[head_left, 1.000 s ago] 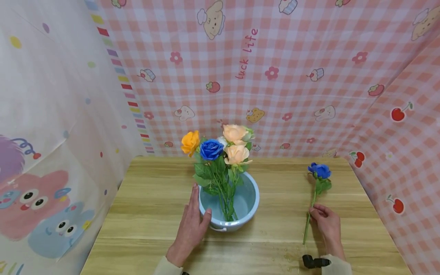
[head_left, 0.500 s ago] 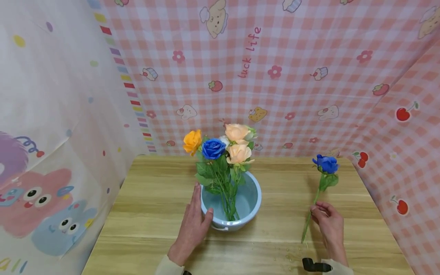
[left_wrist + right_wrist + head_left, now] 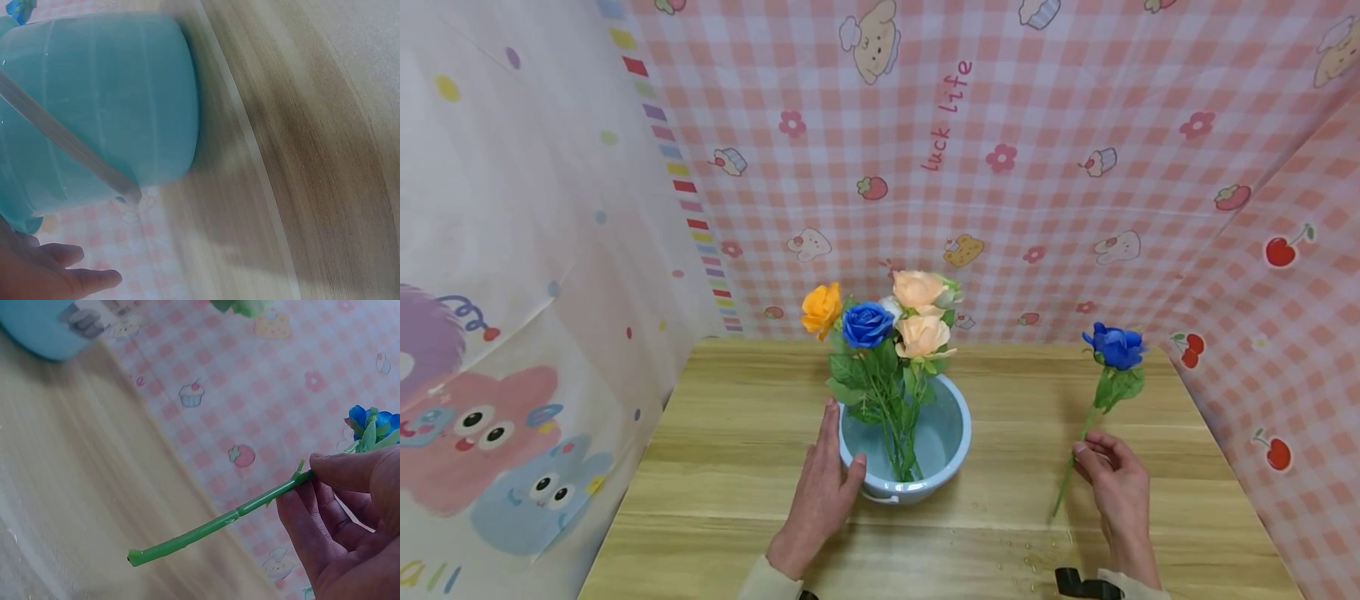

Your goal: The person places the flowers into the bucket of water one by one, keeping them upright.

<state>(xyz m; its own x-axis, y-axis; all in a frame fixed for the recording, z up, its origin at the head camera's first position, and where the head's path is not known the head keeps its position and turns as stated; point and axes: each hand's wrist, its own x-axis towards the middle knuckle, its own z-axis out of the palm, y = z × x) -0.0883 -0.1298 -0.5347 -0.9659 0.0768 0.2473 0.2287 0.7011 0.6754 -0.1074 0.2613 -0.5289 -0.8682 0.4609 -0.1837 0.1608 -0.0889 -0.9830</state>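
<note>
My right hand (image 3: pixel 1116 487) pinches the green stem of a blue rose (image 3: pixel 1116 346) between thumb and fingers. Its bloom points away from me, and the stem's cut end (image 3: pixel 144 556) hangs free in the right wrist view. On the left, my left hand (image 3: pixel 820 492) rests against the side of a light blue bucket (image 3: pixel 964 446), fingers straight and thumb at the rim. Inside the bucket stand another blue rose (image 3: pixel 867 325), an orange rose (image 3: pixel 822 308), two peach roses (image 3: pixel 922 335) and a partly hidden white bloom, all leaning toward the far left rim.
Water drops (image 3: pixel 1030 557) lie on the wooden table (image 3: pixel 722 467) near the right hand. A pink checked cloth (image 3: pixel 1037 100) hangs behind the table and along its right side. A white printed cloth (image 3: pixel 550 250) hangs on the left. The bucket has a handle (image 3: pixel 69 137).
My right hand has raised the blue rose off the table and tilted it, its stem end moving up and left. My left hand stays at the bucket. The view shifts slightly.
</note>
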